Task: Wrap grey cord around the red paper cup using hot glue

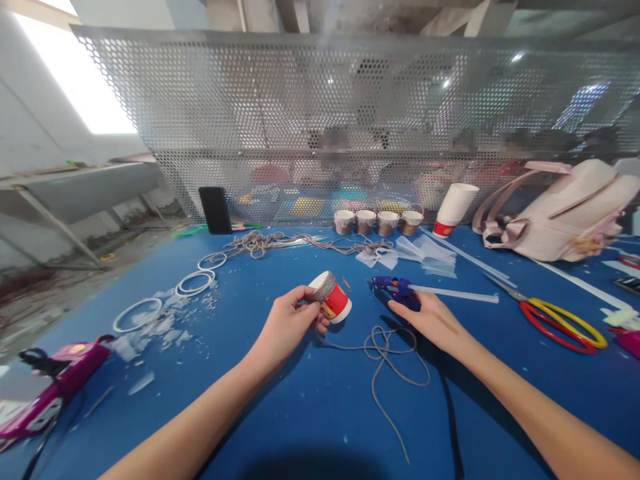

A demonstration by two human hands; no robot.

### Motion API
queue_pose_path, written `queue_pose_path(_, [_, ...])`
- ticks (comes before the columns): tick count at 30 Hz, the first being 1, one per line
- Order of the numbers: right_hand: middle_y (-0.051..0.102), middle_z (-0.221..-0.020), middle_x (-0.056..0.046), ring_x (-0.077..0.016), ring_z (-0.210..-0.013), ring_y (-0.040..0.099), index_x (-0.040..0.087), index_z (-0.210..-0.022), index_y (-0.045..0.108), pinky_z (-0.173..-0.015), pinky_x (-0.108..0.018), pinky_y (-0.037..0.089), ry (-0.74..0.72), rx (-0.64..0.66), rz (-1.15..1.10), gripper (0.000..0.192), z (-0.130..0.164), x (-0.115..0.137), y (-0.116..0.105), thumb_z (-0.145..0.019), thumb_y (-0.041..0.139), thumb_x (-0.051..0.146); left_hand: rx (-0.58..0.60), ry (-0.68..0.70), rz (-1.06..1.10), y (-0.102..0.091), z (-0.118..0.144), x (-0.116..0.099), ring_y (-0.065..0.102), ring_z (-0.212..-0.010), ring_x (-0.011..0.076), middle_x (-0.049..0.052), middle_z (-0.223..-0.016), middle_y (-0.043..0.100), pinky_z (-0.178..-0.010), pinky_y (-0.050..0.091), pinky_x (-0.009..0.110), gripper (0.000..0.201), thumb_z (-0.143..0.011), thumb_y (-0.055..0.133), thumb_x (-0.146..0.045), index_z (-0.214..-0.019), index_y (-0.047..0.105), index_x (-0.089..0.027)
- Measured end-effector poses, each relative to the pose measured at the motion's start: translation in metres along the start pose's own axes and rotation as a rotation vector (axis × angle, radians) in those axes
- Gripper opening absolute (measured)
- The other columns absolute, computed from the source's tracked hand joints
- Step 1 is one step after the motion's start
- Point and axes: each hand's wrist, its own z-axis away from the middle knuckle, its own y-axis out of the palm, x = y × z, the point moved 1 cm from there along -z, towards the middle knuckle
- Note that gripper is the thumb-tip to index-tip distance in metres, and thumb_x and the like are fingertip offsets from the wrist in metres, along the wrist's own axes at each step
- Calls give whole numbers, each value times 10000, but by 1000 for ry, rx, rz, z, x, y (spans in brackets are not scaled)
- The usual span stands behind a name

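Holding cup [339,305] and glue gun [393,286], left fingers [299,294] and right fingers [401,311] partly hide them.

Left hand [290,319] grips cup [338,304]; right hand [434,319], apparently, glue gun [393,287].

paper cup [339,305]: red outer wall, white base edge; held tilted, mouth toward 10 o'clock, base toward 4 o'clock. a band of gray cord [386,352] encircles the wall near the mouth; part of the red wall remains uncovered. the cord's slack lies on the tabletop at the cup's 4 o'clock in loose, crossing loops, free end extending between 5 and 6 o'clock. glue gun [393,287]: blue body, partly hidden; located at the cup's 3 o'clock, apart from it, nozzle toward 9 o'clock. translucent glue stick [457,293]: projects from the gun's rear toward 3 o'clock.
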Motion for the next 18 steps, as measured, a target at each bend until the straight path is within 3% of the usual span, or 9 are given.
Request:
queue_pose_path(4, [603,-677,-37,-228,-674,561,222,-651,504,-647,-334,427,18,-123,145,292,33,12,-26,-681,583,501,-22,27,8,-3,-2,0,595,-486,120,-21,-534,643,-534,484,234,116,-674,572,-212,-775,591,-159])
queue_pose_path(5, [579,-641,-19,-199,-623,535,225,-617,474,-608,-309,412,2,-105,89,283,42,20,-30,-697,570,478,-23,36,2,-3,-2,0,600,-492,122,-20,-539,646,-536,484,234,120,-675,578,-222,-776,593,-159])
queue_pose_path(7, [553,-606,9,-155,-577,512,220,-649,498,-571,-267,401,-37,90,-166,237,56,42,-27,-764,521,425,-27,61,-26,-2,-1,0,608,-510,129,-15,-562,651,-547,489,239,133,-685,585,-240,-787,600,-156])
queue_pose_path(10, [604,-700,1,-144,-650,551,196,-786,576,-621,-255,429,-37,327,-539,168,60,77,-3,-766,566,363,-39,119,-117,1,4,1,608,-534,140,-14,-591,644,-541,481,241,154,-718,574,-259,-824,615,-156])
queue_pose_path(14, [602,-707,-6,-138,-656,533,155,-805,623,-625,-261,425,57,294,-800,218,43,107,36,-722,632,356,-113,328,-363,3,11,3,577,-574,134,-8,-646,653,-560,438,225,130,-756,541,-228,-805,648,-171])
queue_pose_path(18, [573,-651,9,-101,-568,443,144,-747,658,-545,-236,359,144,270,-1027,250,36,116,53,-682,671,385,-156,434,-517,1,11,4,570,-605,134,8,-713,678,-601,432,225,148,-779,527,-214,-837,656,-172])
